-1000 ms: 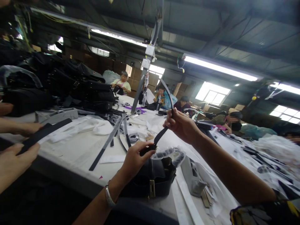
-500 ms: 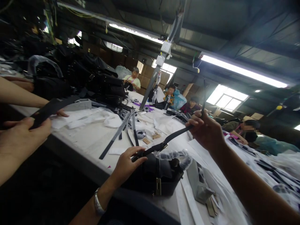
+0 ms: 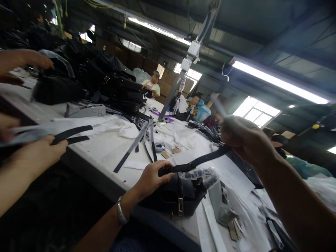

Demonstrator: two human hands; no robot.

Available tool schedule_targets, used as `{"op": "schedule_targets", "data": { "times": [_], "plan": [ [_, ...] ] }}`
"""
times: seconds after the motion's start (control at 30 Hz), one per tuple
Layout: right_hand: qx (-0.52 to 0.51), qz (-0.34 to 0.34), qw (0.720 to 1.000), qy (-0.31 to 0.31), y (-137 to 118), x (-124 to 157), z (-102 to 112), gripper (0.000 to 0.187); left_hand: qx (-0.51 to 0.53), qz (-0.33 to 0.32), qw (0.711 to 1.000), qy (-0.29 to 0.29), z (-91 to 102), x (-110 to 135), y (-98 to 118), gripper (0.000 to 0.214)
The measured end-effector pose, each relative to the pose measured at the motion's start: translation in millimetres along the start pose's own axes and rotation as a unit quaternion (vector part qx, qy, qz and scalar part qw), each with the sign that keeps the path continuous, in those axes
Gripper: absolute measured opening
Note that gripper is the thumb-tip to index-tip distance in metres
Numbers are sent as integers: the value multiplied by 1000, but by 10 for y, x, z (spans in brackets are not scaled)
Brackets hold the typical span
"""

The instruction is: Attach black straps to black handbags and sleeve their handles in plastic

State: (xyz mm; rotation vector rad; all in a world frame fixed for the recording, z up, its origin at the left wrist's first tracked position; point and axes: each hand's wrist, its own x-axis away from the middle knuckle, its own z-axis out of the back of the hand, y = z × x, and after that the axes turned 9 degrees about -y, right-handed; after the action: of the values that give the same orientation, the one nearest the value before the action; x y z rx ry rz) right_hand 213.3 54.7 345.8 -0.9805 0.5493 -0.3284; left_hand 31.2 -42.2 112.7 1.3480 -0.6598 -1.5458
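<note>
A small black handbag with a gold clasp lies at the near edge of the white worktable. My left hand, a silver bracelet on its wrist, pinches the near end of a black strap right above the bag. My right hand is raised and closed on the strap's far end, stretching it almost level; this hand is smeared by motion. A handle wrapped in clear plastic curls over the bag.
At the left, another person's hands hold black strips. Black bags are piled at the back left. Loose straps, white paper and grey pieces lie scattered. Several seated workers sit farther along the table.
My right hand has swung down and to the right, bringing the strap from steep to almost level. My left hand stays at the bag. The neighbour's hands have shifted with their strips.
</note>
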Motion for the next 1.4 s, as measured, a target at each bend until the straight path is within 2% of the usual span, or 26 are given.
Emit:
{"op": "schedule_targets", "data": {
  "times": [0.07, 0.17, 0.27, 0.37, 0.6, 0.9, 1.07, 1.23, 1.4],
  "plan": [
    [165, -92, 978, -92, 42, 42, -171, 31, 29, -1, 1000, 5, -30, -4, 13, 26],
    [341, -151, 906, -200, 220, 100, -451, 33, 72, 14, 996, 43, -87, 33, -8, 31],
    [431, -166, 861, -215, 403, 115, -590, 32, 122, 38, 989, 77, -148, 76, -59, 36],
    [468, -176, 844, -194, 483, 109, -557, 32, 159, 53, 981, 96, -193, 91, -108, 38],
    [474, -203, 829, -219, 513, 147, -424, 31, 186, 53, 977, 94, -223, 79, -118, 37],
    [444, -197, 833, -266, 589, 100, -620, 36, 145, 56, 983, 97, -260, 90, -73, 32],
    [430, -179, 861, -207, 623, 113, -578, 29, 164, 74, 975, 131, -246, 71, -88, 37],
    [327, -247, 889, -202, 765, 177, -518, 32, 188, 77, 970, 137, -267, 52, -114, 38],
    [249, -313, 893, -208, 892, 182, -466, 34, 171, 74, 976, 115, -247, 78, -101, 35]
  ]
}}
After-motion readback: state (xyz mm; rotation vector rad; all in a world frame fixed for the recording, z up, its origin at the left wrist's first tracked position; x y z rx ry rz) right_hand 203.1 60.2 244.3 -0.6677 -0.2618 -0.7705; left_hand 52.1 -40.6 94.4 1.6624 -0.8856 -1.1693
